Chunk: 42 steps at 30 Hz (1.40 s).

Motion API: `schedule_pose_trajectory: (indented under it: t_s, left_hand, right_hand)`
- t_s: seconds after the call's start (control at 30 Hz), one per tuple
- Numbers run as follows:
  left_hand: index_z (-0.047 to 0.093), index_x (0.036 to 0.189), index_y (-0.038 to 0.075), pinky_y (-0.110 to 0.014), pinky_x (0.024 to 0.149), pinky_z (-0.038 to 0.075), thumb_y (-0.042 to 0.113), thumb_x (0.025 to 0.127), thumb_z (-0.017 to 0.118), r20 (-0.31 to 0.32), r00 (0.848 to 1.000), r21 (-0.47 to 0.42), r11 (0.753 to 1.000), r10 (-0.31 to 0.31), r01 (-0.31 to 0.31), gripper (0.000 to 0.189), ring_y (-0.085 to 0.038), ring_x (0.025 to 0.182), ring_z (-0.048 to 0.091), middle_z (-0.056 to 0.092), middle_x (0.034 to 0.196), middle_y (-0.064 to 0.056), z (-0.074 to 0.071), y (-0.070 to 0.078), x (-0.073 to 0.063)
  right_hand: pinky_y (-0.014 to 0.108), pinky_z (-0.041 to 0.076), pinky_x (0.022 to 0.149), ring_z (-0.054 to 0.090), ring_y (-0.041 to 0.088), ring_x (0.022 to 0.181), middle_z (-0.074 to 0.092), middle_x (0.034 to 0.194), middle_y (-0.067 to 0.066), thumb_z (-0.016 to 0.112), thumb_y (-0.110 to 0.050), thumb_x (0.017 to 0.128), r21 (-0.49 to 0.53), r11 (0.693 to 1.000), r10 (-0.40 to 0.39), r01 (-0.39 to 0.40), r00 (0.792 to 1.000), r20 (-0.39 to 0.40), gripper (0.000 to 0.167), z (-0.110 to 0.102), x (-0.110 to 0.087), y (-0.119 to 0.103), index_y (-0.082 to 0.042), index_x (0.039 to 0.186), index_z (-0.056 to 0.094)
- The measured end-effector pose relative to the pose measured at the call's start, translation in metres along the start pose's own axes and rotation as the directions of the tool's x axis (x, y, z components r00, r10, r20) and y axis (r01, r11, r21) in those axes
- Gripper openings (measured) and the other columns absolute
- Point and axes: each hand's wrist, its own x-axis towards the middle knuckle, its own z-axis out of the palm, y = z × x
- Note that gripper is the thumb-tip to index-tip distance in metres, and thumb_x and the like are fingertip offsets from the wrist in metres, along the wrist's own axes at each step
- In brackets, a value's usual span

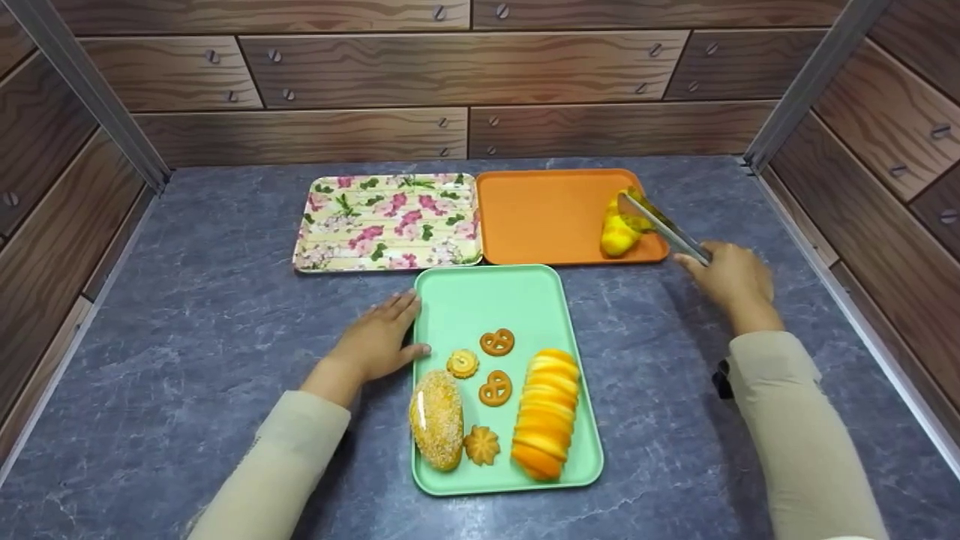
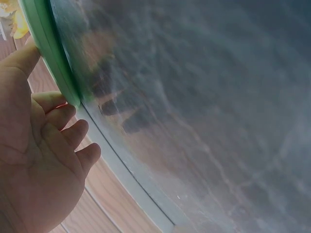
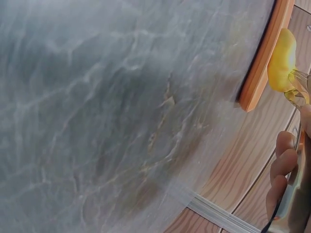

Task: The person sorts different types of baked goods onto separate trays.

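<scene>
My right hand (image 1: 733, 277) grips metal tongs (image 1: 681, 238) with translucent amber tips. The tips are around a yellow bread-like piece (image 1: 619, 235) at the right end of the orange tray (image 1: 540, 217). In the right wrist view the yellow piece (image 3: 282, 60) shows above the orange rim, beside the tong tips. My left hand (image 1: 379, 337) touches the left edge of the light green tray (image 1: 487, 300), fingers extended along its side and thumb at the rim. In the left wrist view, fingertips meet the green rim (image 2: 51, 53).
On the green tray lie a crumb-coated bread (image 1: 439, 420), a sliced orange-yellow loaf (image 1: 546, 416), two pretzels (image 1: 496, 342) and two cookies (image 1: 463, 364). A floral tray (image 1: 390, 221) adjoins the orange one. Wood-patterned walls (image 1: 465, 71) enclose the dark marbled table (image 1: 195, 300).
</scene>
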Motion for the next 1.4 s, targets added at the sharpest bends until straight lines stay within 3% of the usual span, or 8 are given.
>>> schedule_pose_trajectory:
  t_s: [0.4, 0.63, 0.97, 1.27, 1.4]
  left_hand:
    - [0.021, 0.152, 0.006, -0.049, 0.114, 0.015, 0.050, 0.094, 0.053, -0.008, 1.000, 0.004, 1.000, 0.004, -0.004, 0.080, -0.031, 0.142, 0.013, 0.013, 0.158, -0.010, 0.000, 0.001, 0.000]
    - [0.019, 0.152, 0.007, -0.047, 0.115, 0.014, 0.051, 0.094, 0.052, 0.008, 1.000, -0.002, 1.000, -0.004, 0.004, 0.080, -0.030, 0.143, 0.012, 0.013, 0.158, -0.009, 0.000, 0.003, 0.000]
    - [0.020, 0.152, 0.006, -0.048, 0.114, 0.015, 0.050, 0.094, 0.052, 0.004, 1.000, 0.003, 1.000, -0.001, 0.001, 0.080, -0.030, 0.143, 0.013, 0.014, 0.158, -0.010, 0.001, 0.002, -0.001]
    - [0.019, 0.153, 0.007, -0.047, 0.115, 0.014, 0.051, 0.095, 0.051, 0.018, 1.000, 0.005, 1.000, -0.008, 0.008, 0.080, -0.030, 0.143, 0.012, 0.012, 0.158, -0.009, 0.000, 0.000, 0.000]
    - [0.019, 0.153, 0.007, -0.047, 0.115, 0.014, 0.050, 0.095, 0.051, 0.015, 1.000, 0.005, 1.000, -0.003, 0.003, 0.079, -0.030, 0.143, 0.012, 0.013, 0.158, -0.010, 0.000, 0.001, 0.001]
  right_hand:
    - [0.048, 0.040, 0.051, 0.054, 0.038, 0.066, 0.058, 0.078, 0.018, 0.053, -0.056, 0.092, -0.002, 1.000, 0.024, -0.024, 1.000, -0.002, 0.053, 0.002, 0.000, 0.005, -0.004, 0.096, 0.063]
    - [0.048, 0.041, 0.053, 0.054, 0.038, 0.069, 0.059, 0.085, 0.023, 0.047, -0.067, 0.088, -0.015, 0.998, 0.064, -0.063, 0.997, 0.044, 0.073, 0.004, -0.002, 0.006, 0.000, 0.116, 0.060]
    - [0.043, 0.040, 0.053, 0.052, 0.035, 0.069, 0.058, 0.088, 0.024, 0.043, -0.073, 0.086, 0.018, 0.992, 0.121, -0.123, 0.990, 0.073, 0.085, 0.004, -0.002, 0.008, 0.002, 0.123, 0.054]
    - [0.057, 0.044, 0.068, 0.056, 0.047, 0.089, 0.056, 0.111, 0.036, 0.042, -0.070, 0.087, 0.097, 0.988, 0.114, -0.116, 0.993, 0.025, 0.092, 0.006, -0.003, 0.009, 0.008, 0.134, 0.045]
    - [0.061, 0.043, 0.072, 0.054, 0.052, 0.094, 0.055, 0.113, 0.037, 0.044, -0.068, 0.089, 0.126, 0.987, 0.097, -0.094, 0.995, -0.017, 0.087, 0.005, -0.006, 0.011, 0.005, 0.137, 0.043]
